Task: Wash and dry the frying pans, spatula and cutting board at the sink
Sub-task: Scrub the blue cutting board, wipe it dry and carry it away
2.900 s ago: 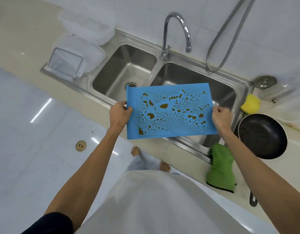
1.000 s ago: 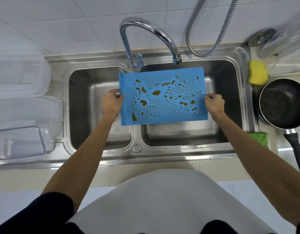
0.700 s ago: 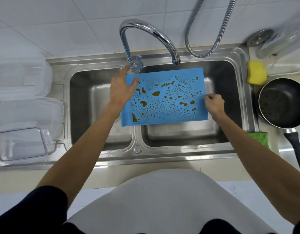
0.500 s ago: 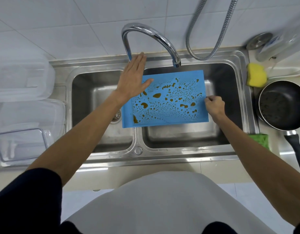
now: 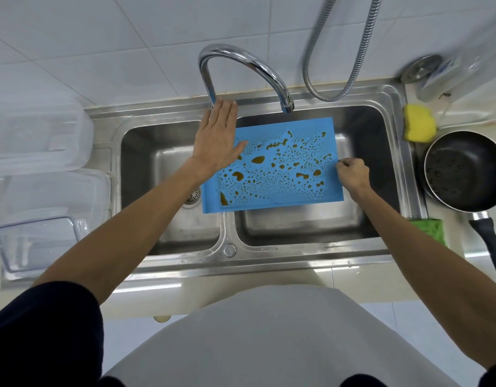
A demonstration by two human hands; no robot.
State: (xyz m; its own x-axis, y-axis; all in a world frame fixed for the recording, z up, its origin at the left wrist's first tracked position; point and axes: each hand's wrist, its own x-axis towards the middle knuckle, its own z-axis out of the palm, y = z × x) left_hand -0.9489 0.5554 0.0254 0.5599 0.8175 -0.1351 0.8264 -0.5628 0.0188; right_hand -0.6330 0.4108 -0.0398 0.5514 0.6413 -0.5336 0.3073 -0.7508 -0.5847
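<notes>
Right hand: pinches the blue cutting board (brown spots on it), middle of frame.
Left hand: fingers flat, reaching toward the tap.

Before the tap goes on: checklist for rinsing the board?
1. Grip on the board: ok. The right hand pinches the right edge of the cutting board.
2. Board over the sink: ok. It hangs mostly above the right basin, with its left end past the divider.
3. Board beneath the spout: cannot tell. The tip sits at the board's far edge.
4. Tap handle reached: cannot tell. The left hand is open with its fingertips at the base of the faucet, and the handle is hidden.
5. Water running: not ok. No stream is visible.
6. Scrubber at hand: ok. The yellow sponge lies on the counter right of the sink.
</notes>
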